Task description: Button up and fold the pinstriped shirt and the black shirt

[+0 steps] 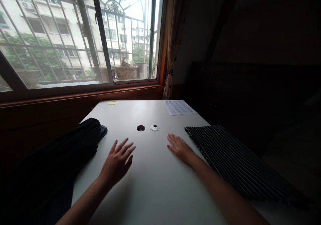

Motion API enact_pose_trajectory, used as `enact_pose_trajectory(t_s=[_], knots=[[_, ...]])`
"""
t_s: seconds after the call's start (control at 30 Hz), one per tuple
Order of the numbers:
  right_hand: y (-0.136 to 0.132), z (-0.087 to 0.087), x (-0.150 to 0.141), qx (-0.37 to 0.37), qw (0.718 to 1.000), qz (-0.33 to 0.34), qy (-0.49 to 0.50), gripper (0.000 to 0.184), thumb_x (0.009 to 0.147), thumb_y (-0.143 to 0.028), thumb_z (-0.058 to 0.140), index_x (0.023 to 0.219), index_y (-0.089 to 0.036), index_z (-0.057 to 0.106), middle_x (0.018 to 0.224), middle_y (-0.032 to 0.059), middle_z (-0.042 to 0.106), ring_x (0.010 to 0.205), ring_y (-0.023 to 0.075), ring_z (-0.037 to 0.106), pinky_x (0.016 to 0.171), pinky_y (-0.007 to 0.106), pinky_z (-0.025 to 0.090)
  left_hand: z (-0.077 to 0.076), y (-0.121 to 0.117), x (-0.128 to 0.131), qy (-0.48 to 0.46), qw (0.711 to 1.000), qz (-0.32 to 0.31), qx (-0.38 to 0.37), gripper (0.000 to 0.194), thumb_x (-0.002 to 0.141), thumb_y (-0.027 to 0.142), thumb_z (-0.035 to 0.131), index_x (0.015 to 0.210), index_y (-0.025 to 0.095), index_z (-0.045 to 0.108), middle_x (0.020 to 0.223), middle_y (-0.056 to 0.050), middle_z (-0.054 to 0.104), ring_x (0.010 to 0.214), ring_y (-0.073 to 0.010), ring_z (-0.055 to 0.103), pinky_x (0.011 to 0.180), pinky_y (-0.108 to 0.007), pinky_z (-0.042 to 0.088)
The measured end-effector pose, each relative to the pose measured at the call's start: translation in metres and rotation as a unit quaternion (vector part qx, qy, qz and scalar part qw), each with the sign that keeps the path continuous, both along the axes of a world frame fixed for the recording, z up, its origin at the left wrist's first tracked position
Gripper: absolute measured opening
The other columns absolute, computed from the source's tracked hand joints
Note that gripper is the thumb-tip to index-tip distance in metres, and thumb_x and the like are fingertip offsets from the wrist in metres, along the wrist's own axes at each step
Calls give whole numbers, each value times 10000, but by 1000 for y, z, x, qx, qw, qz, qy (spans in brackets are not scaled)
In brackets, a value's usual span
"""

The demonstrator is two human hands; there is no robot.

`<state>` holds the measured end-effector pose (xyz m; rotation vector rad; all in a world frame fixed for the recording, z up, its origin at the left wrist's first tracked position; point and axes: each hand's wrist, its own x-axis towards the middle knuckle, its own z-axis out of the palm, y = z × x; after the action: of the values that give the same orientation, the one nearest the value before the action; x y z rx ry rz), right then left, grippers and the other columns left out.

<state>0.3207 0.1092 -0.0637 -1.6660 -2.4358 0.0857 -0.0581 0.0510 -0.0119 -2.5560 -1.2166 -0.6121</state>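
Observation:
My left hand (117,161) hovers over the white table (155,184) with its fingers spread and nothing in them. To its left, dark cloth (82,141) drapes over the table's side. My right hand (181,148) is stretched out low at the table top, palm down and empty; whether it touches the surface I cannot tell. Just right of it lies a black cloth with thin pale stripes (225,154), hanging past the right edge. Beyond the hands, a round hole (140,128) opens in the table top, and beside it sits a small white round cover with a dark opening (154,127).
Printed sheets of paper (179,107) lie at the far right corner of the table. A yellow sticky note (111,102) is near the far left corner. Behind the table stands a barred window (110,44), with a tied curtain (172,51) at its right.

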Motion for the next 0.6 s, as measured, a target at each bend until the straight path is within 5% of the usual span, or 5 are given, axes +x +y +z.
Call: enact_pose_trajectory(t_s=[0.23, 0.37, 0.47, 0.6], knots=[[-20, -5, 0, 17, 1000, 4, -2, 615, 1032, -517, 275, 1563, -211, 328, 1636, 63, 275, 1514, 226, 238, 1235, 466, 188, 47, 9, -105, -64, 949, 291, 100, 460, 965, 328, 456, 1373, 144, 561, 1463, -180, 520, 1462, -380, 300, 1156, -676, 147], [-31, -5, -2, 18, 1000, 2, -1, 604, 1035, -508, 276, 1559, -214, 339, 1637, 57, 271, 1517, 226, 228, 1235, 464, 190, 51, 8, -174, -67, 889, 452, 19, 617, 968, 511, 433, 1465, 145, 438, 1467, -219, 483, 1343, -452, 410, 1000, -692, 342], [-33, -3, -3, 18, 1000, -3, 6, 592, 1031, -501, 300, 1548, -220, 364, 1631, 59, 289, 1512, 229, 244, 1234, 461, 191, 46, 12, -200, -48, 854, 509, -94, 760, 940, 638, 388, 1502, 125, 392, 1355, -243, 544, 1170, -459, 535, 920, -577, 436], [-31, -1, -3, 14, 1000, -6, 18, 589, 1022, -504, 330, 1533, -217, 395, 1620, 61, 320, 1503, 229, 267, 1232, 452, 196, 43, 14, -198, -7, 860, 508, -50, 713, 954, 621, 329, 1472, 147, 455, 1308, -215, 541, 1157, -447, 505, 945, -543, 413]])
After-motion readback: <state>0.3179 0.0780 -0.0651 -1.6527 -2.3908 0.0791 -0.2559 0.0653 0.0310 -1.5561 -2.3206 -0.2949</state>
